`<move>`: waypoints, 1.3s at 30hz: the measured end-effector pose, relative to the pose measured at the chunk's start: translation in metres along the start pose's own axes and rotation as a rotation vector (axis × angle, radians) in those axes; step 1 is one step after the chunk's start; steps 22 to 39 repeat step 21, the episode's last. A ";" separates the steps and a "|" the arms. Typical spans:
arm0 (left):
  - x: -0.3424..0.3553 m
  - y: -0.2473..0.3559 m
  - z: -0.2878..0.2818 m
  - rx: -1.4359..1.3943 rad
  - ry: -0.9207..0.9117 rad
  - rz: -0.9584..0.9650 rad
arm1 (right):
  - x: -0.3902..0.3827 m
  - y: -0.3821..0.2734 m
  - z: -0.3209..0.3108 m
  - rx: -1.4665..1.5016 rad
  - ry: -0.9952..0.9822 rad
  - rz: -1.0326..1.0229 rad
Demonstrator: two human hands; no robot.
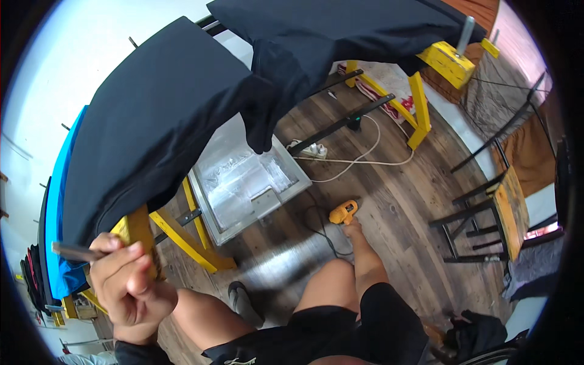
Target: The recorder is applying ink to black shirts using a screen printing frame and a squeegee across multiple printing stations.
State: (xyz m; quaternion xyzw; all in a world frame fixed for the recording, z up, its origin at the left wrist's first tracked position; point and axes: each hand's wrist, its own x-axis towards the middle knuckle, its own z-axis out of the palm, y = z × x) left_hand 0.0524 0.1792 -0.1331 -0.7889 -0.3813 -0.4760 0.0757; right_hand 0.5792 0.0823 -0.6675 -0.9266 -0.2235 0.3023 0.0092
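My left hand (131,292) is raised at the lower left, its fingers curled round a thin metal rod (72,250) whose end pokes out to the left. Right behind these fingers is the end of a yellow beam (139,234); whether the rod is fixed to it I cannot tell. Black cloth (164,103) is draped over this beam and hangs down in folds. Low over the floor, my right hand (352,228) grips a yellow hand tool (343,212) shaped like a heat gun, with a dark cord (325,234) trailing beside it.
Between the yellow stand legs (188,240) lies a grey metal frame (243,228) with clear plastic sheeting (246,179) in it. A white power strip (313,150) and cables cross the wooden floor. At the right stands a wooden-seated chair (511,210). Another yellow block (448,64) juts out at upper right.
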 end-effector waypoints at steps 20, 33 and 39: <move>0.045 0.018 -0.054 -0.586 -0.206 -0.321 | -0.485 0.006 -0.189 -0.085 0.296 -0.332; 0.054 0.021 -0.062 -0.543 -0.291 -0.319 | -0.516 0.001 -0.206 -0.240 0.250 -0.346; 0.054 0.021 -0.062 -0.543 -0.291 -0.319 | -0.516 0.001 -0.206 -0.240 0.250 -0.346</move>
